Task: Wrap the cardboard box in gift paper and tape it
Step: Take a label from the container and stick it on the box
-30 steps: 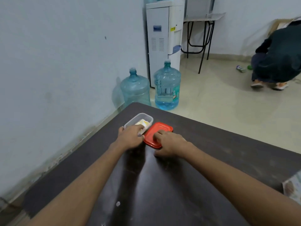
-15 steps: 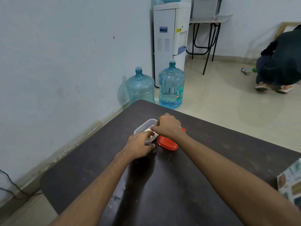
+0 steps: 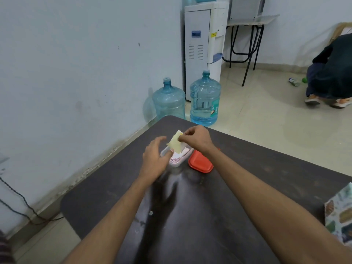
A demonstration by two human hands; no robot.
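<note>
A small clear plastic container (image 3: 178, 163) stands open on the dark table (image 3: 238, 187), with pinkish-white contents inside. Its red lid (image 3: 200, 162) lies flat just to its right. My right hand (image 3: 196, 139) pinches a pale yellow sheet (image 3: 176, 143) lifted above the container. My left hand (image 3: 155, 158) holds the container's near left side, thumb raised and fingers curved around the wall. A patterned piece of gift paper (image 3: 341, 212) shows at the table's right edge. No cardboard box is in view.
Two blue water jugs (image 3: 168, 101) (image 3: 205, 98) stand on the floor beyond the table, in front of a white water dispenser (image 3: 203, 40). A person (image 3: 333, 71) crouches at the far right. A black cable (image 3: 19, 202) runs along the wall on the left.
My right hand left the red lid, reached into the container and lifted the yellow sheet out. My left hand stayed at the container. The camera came closer and tilted down.
</note>
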